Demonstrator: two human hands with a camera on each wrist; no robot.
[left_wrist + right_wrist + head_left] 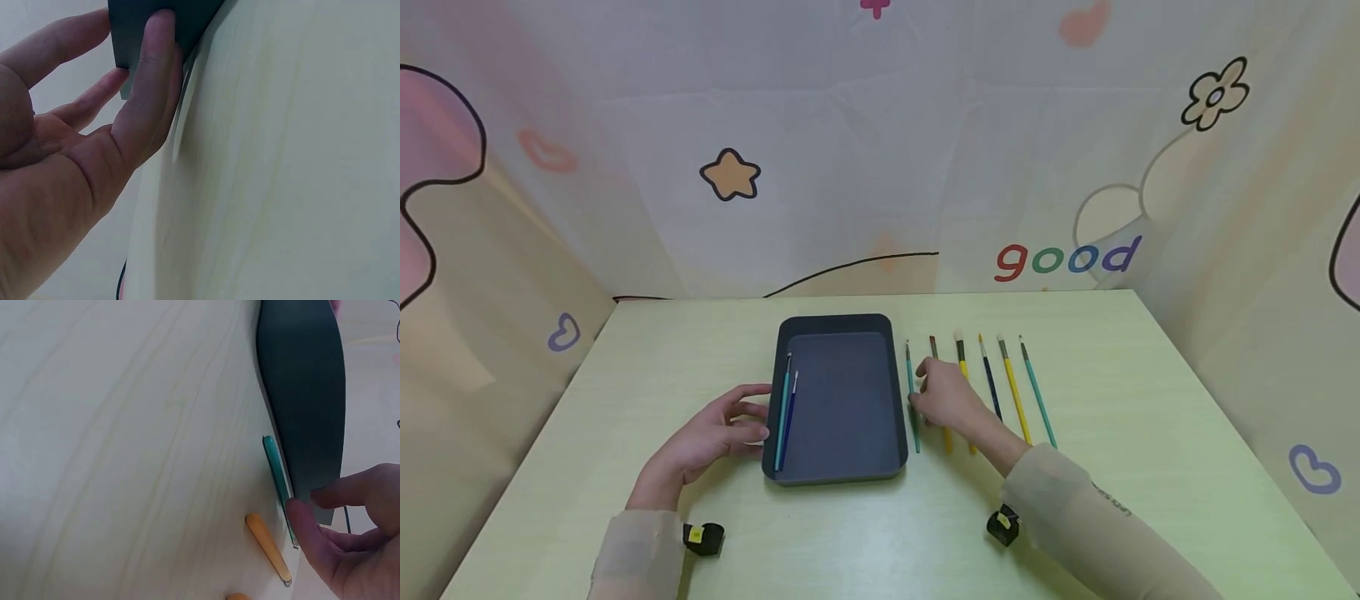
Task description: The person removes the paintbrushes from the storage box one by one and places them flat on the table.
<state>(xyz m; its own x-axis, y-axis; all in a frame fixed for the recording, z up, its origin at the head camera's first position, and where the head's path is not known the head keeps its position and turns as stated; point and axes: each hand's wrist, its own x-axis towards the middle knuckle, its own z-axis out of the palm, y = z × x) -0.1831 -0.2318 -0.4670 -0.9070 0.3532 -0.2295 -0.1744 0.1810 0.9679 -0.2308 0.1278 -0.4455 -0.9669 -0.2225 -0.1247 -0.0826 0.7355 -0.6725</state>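
Observation:
A dark grey tray (842, 477) lies on the table, with a teal paintbrush (783, 417) and a blue paintbrush (789, 425) along its left side. My left hand (715, 435) touches the tray's left wall with loosely extended fingers. Just right of the tray lies another teal paintbrush (275, 464). My right hand (947, 396) is over this brush, its thumb (303, 528) at the handle and a visible gap between thumb and forefinger. Under and beside that hand lies a brush with an orange-yellow handle (267, 547), partly hidden in the head view.
To the right lie more paintbrushes in a row: a yellow one with a pale tip (961, 352), a dark blue one (989, 379), a yellow one (1013, 387) and a teal one (1037, 392). A printed curtain (850, 167) hangs behind the table (865, 542).

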